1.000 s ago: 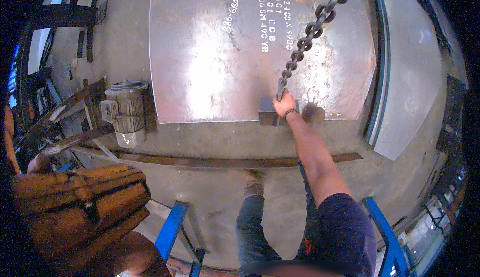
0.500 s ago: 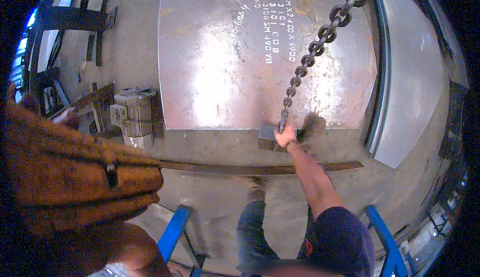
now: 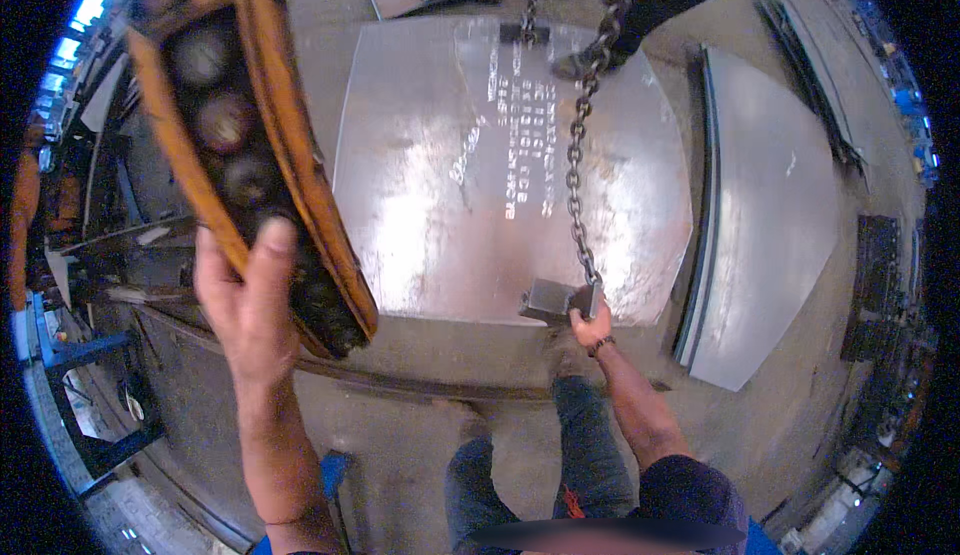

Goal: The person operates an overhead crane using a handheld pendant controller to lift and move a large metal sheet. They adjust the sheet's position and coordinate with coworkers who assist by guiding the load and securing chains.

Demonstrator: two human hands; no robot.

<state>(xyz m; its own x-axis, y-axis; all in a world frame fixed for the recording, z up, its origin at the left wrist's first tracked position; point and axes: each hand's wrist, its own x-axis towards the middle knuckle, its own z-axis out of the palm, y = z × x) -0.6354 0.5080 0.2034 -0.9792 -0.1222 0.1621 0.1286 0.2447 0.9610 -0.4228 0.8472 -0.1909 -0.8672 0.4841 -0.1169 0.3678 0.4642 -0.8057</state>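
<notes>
My left hand [image 3: 248, 310] grips an orange crane pendant control [image 3: 300, 170], its thumb on the dark face with a row of round buttons. The pendant slants upward at the left, close in view. My right hand [image 3: 592, 327] is closed on a grey metal plate clamp [image 3: 552, 298] hanging from the end of a steel chain [image 3: 576, 155]. The clamp is at the near edge of a large steel plate [image 3: 410, 205] with white stencilled markings; whether it bites the edge I cannot tell. At the far edge, a second dark clamp [image 3: 524, 34] hangs on another chain [image 3: 531, 0].
A person's dark-trousered leg [image 3: 665, 0] and shoe [image 3: 577, 65] are by the plate's far right. Another grey plate [image 3: 770, 225] lies to the right. A long rusty steel bar [image 3: 400, 387] crosses the floor before my feet. A blue metal frame [image 3: 85, 355] stands at the left.
The pendant has swung upright, and its button face and my left thumb now show. The clamp in my right hand has tilted. The other person's leg and the far clamp have come into view.
</notes>
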